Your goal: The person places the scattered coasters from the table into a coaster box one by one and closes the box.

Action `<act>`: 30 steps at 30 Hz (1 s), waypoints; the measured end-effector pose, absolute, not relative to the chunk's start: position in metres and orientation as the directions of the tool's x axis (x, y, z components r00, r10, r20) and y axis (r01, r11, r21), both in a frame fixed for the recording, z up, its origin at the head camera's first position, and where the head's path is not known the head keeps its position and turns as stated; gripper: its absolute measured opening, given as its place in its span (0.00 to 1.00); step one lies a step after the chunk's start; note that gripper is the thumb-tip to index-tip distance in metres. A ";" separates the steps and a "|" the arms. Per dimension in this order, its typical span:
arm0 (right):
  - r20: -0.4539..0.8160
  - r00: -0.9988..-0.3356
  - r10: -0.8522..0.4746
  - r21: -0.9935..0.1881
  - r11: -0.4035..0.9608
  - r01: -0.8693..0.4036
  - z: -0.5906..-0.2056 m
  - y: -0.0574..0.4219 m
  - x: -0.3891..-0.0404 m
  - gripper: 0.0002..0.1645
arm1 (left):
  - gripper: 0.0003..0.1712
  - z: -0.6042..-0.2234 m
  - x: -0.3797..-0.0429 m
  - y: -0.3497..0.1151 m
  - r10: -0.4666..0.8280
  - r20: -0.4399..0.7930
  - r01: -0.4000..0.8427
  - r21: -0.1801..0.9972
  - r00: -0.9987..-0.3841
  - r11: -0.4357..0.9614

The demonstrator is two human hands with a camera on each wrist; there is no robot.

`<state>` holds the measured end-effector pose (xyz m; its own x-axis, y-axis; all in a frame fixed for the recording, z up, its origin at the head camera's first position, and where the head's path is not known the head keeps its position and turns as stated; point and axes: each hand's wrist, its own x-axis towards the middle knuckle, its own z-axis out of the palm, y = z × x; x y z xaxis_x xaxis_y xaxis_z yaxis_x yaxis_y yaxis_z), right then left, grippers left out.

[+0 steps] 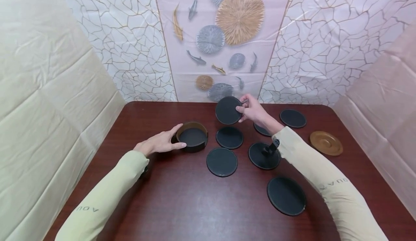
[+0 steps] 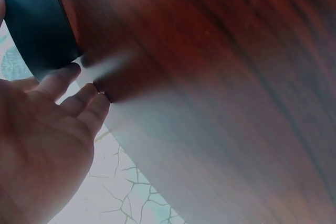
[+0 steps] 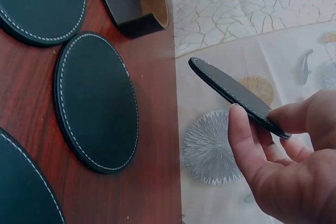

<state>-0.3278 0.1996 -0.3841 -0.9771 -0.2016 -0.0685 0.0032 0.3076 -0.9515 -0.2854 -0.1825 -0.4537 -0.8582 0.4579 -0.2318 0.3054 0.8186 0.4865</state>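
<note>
My left hand (image 1: 162, 141) grips the left side of a round black leather coaster holder (image 1: 196, 148), thumb toward the front and fingers behind. The holder has a brown inner wall and a gap at its right. In the left wrist view, fingertips (image 2: 68, 74) rest against the holder's dark outer wall (image 2: 39, 22). Raised above the far part of the table, a round black coaster (image 1: 227, 110) is pinched at its right edge by my right hand (image 1: 255, 109). The right wrist view shows this coaster (image 3: 231, 90) tilted, thumb on one face and fingers on the other.
Several black stitched coasters lie flat, among them one below the raised coaster (image 1: 229, 137), a nearer one (image 1: 222, 162), a front right one (image 1: 286, 196) and a back right one (image 1: 293, 118). A brown round disc (image 1: 326, 143) sits at the right. Patterned cloth (image 1: 136, 35) hangs behind.
</note>
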 end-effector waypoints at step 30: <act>-0.081 -0.968 -0.236 -0.980 0.198 0.034 -0.407 0.138 -0.305 0.13 | 0.62 -0.451 -0.289 -0.174 0.426 -0.236 0.281 0.472 -0.873 0.836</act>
